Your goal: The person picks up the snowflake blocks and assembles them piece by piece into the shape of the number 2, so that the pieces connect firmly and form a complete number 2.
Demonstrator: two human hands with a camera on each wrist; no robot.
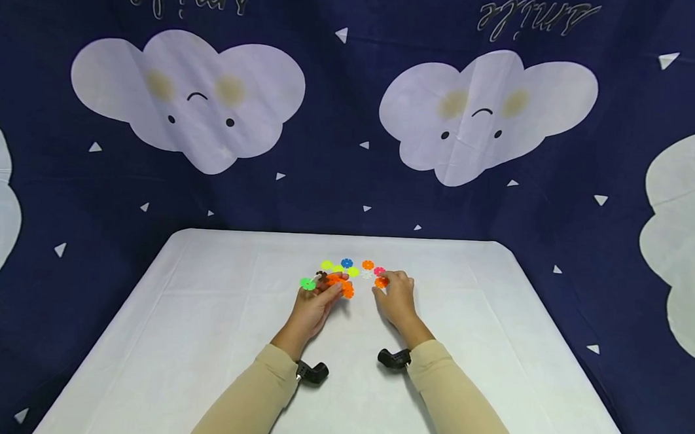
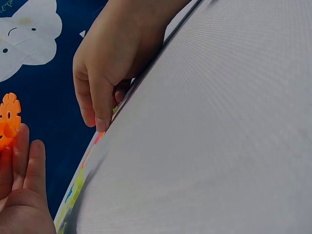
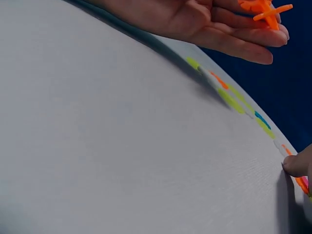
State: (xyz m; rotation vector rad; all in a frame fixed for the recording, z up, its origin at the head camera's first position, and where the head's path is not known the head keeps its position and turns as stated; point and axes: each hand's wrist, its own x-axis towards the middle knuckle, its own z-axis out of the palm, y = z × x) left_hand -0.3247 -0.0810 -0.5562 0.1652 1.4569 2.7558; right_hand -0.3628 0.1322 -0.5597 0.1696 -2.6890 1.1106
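Over the white surface (image 1: 349, 407), the left hand (image 1: 314, 307) has its palm turned up and grips a cluster of joined orange pieces (image 1: 347, 290) at the fingertips, the cluster's long axis slanting from far left to near right. A green disc (image 1: 307, 284) lies just left of that hand. To the right, the right hand (image 1: 399, 301) bends its fingers down about a loose orange disc (image 1: 381, 283), which sits at its left side, between thumb and forefinger; the fingers hide too much to tell whether they pinch it. That disc lies right of the cluster, well apart from it, so the right hand is clearly the nearer. Just beyond are a pink disc (image 1: 379, 271) and, to its left, a white disc (image 1: 366, 275); farther left and far lies a blue disc (image 1: 347, 263).
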